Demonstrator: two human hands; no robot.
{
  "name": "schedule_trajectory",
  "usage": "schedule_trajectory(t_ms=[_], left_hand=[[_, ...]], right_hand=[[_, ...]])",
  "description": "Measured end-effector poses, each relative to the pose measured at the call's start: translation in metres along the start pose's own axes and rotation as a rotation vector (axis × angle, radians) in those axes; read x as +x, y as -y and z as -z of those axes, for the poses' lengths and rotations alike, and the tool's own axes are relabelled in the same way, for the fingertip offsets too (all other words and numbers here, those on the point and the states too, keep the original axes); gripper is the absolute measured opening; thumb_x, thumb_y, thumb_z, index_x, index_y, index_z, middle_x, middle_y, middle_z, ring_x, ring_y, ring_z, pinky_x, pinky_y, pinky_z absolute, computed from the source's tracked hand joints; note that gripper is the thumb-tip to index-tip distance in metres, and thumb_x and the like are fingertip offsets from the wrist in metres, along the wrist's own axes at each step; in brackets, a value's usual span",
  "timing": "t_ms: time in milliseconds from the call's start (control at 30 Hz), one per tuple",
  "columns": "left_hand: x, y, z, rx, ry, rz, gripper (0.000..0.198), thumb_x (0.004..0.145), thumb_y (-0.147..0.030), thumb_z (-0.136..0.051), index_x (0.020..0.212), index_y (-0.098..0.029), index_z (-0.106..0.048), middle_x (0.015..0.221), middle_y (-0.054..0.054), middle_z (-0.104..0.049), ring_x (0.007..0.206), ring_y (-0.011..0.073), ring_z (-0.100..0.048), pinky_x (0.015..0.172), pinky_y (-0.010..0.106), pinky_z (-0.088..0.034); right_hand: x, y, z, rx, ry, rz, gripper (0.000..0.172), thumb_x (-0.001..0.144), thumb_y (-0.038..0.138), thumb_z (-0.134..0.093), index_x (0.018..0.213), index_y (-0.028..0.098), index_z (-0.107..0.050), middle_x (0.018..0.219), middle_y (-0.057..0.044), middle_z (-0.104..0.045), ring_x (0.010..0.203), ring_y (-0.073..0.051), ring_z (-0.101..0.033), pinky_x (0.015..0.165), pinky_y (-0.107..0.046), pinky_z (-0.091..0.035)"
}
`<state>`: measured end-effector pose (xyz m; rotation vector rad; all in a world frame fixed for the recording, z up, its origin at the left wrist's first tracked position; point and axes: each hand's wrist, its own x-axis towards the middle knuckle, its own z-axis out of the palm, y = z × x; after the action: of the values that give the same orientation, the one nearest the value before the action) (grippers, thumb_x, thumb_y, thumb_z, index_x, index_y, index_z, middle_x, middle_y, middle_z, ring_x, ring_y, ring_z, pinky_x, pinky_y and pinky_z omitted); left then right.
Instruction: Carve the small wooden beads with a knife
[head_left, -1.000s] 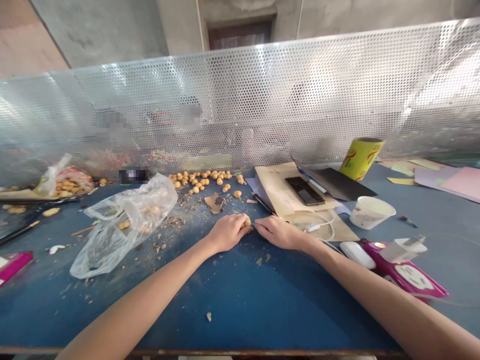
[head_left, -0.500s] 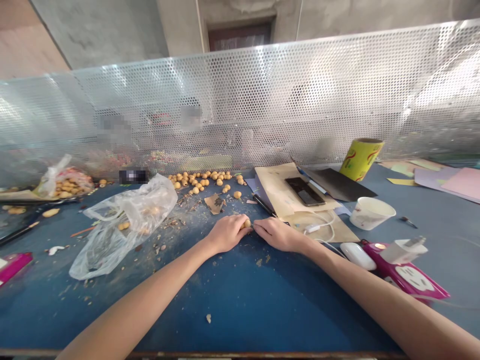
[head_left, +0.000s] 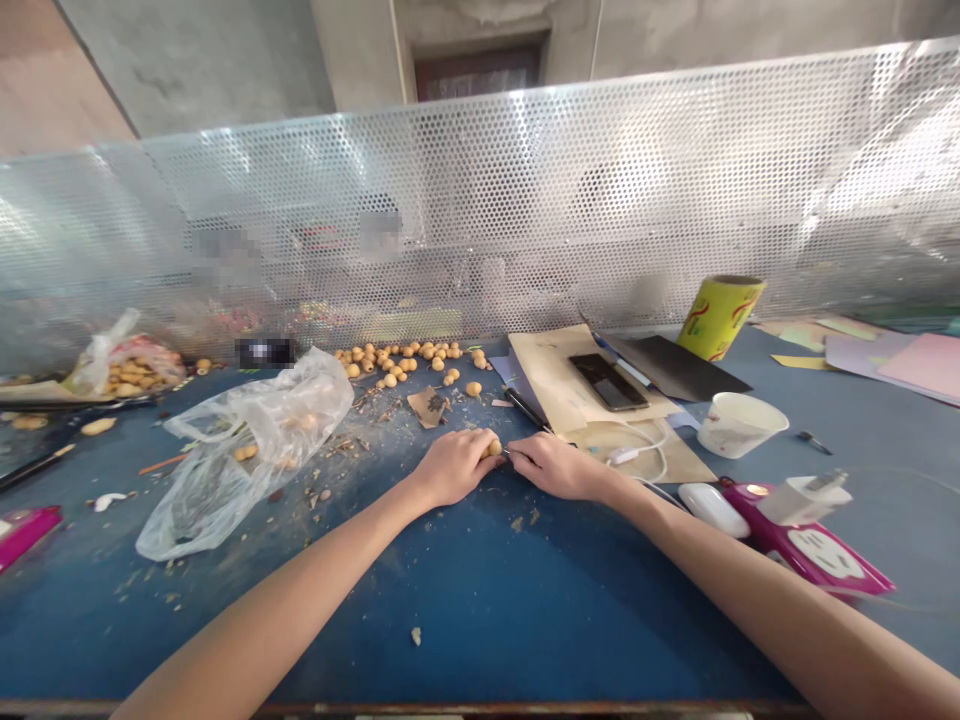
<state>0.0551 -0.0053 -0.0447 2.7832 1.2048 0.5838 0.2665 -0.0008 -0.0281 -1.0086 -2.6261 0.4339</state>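
Observation:
My left hand (head_left: 454, 467) grips a small tan wooden bead or gourd (head_left: 493, 449) between its fingers. My right hand (head_left: 555, 467) sits just beside it, closed around a small pointed tool (head_left: 506, 452), whose thin tip reaches the bead. Most of that tool is hidden by my fingers. Both hands rest low over the blue worktable (head_left: 480, 610), among scattered wood shavings (head_left: 375, 420). A black-handled tool (head_left: 526, 408) lies just beyond my right hand.
Several tan beads (head_left: 401, 362) lie beyond my hands, next to a plastic bag (head_left: 240, 460). To the right are cardboard with a phone (head_left: 607, 382), a paper cup (head_left: 741, 424), a mouse (head_left: 712, 510) and a pink power strip (head_left: 806, 540). A perforated metal screen (head_left: 480, 220) stands behind.
My hands have hardly moved and still hold the bead and tool together. The whole view has shifted only slightly.

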Motion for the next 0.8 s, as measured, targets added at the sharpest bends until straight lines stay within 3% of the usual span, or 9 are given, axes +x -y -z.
schedule_trajectory(t_ms=[300,533,733,800], left_hand=[[0.0,0.001,-0.001,-0.012,0.014,0.011,0.015,0.098,-0.035,-0.045,0.097,-0.021,-0.051,0.087,0.003,-0.063,0.084,0.0218,-0.063,0.069,0.031,-0.045],[0.0,0.001,0.0,-0.011,0.011,-0.032,0.025,0.101,-0.033,-0.038,0.121,-0.024,-0.05,0.098,0.004,-0.065,0.093,0.0213,-0.063,0.078,0.031,-0.047],[-0.002,-0.001,0.002,0.049,0.006,-0.006,0.027,0.101,-0.035,-0.036,0.111,-0.024,-0.059,0.085,0.003,-0.062,0.081,0.0195,-0.064,0.07,0.029,-0.047],[-0.002,0.0,0.001,0.036,0.004,0.0,0.031,0.101,-0.037,-0.035,0.105,-0.024,-0.062,0.084,0.003,-0.062,0.08,0.0187,-0.064,0.07,0.028,-0.047]], right_hand=[[0.0,-0.003,-0.004,0.004,-0.031,-0.001,0.029,0.095,0.021,-0.04,0.067,0.018,-0.046,0.06,0.001,-0.05,0.056,-0.011,-0.042,0.057,-0.025,-0.026],[0.001,-0.001,-0.004,-0.036,-0.047,-0.015,0.03,0.095,0.022,-0.04,0.067,0.018,-0.051,0.064,-0.002,-0.057,0.057,-0.011,-0.048,0.059,-0.025,-0.028],[-0.001,0.001,0.004,-0.035,-0.101,-0.102,0.036,0.094,0.04,-0.045,0.068,0.018,-0.056,0.061,-0.001,-0.059,0.056,-0.012,-0.05,0.057,-0.025,-0.028],[-0.002,-0.008,0.017,-0.089,-0.19,-0.209,0.041,0.091,0.05,-0.048,0.067,0.018,-0.058,0.062,-0.002,-0.06,0.055,-0.013,-0.049,0.056,-0.026,-0.028]])
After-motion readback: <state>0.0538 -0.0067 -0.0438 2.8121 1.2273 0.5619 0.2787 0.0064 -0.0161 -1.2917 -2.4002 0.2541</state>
